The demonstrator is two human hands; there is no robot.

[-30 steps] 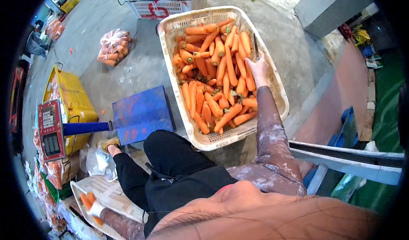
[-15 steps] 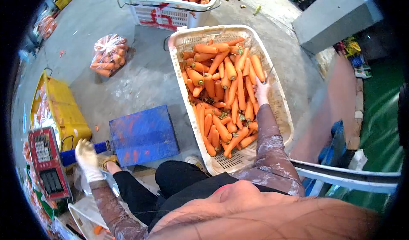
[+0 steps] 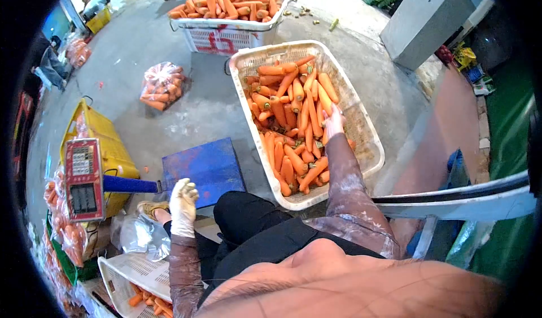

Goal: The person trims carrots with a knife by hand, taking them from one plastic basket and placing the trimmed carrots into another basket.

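A white crate (image 3: 370, 143) full of orange carrots (image 3: 296, 100) lies in front of me. Inside its right part, my right hand (image 3: 334, 121) closes around the end of a carrot (image 3: 324, 99) at the edge of the pile; its fingers are partly hidden. My left hand (image 3: 184, 198), in a pale glove, is raised with curled fingers and shows nothing in them. It hovers by the near edge of a blue scale platform (image 3: 203, 168). The scale's red display box (image 3: 84, 179) stands farther left.
Another white crate of carrots (image 3: 226, 35) stands at the back. A clear bag of carrots (image 3: 162, 86) lies on the floor. To the left are a yellow crate (image 3: 113, 148) and clear plastic bags (image 3: 144, 236). A white basket (image 3: 121, 267) with carrots lies near left; a grey pillar (image 3: 420, 24) rises right.
My left hand has moved right, from beside the display box to the platform's near edge. My right hand has shifted slightly left and down in the crate. The view has shifted.
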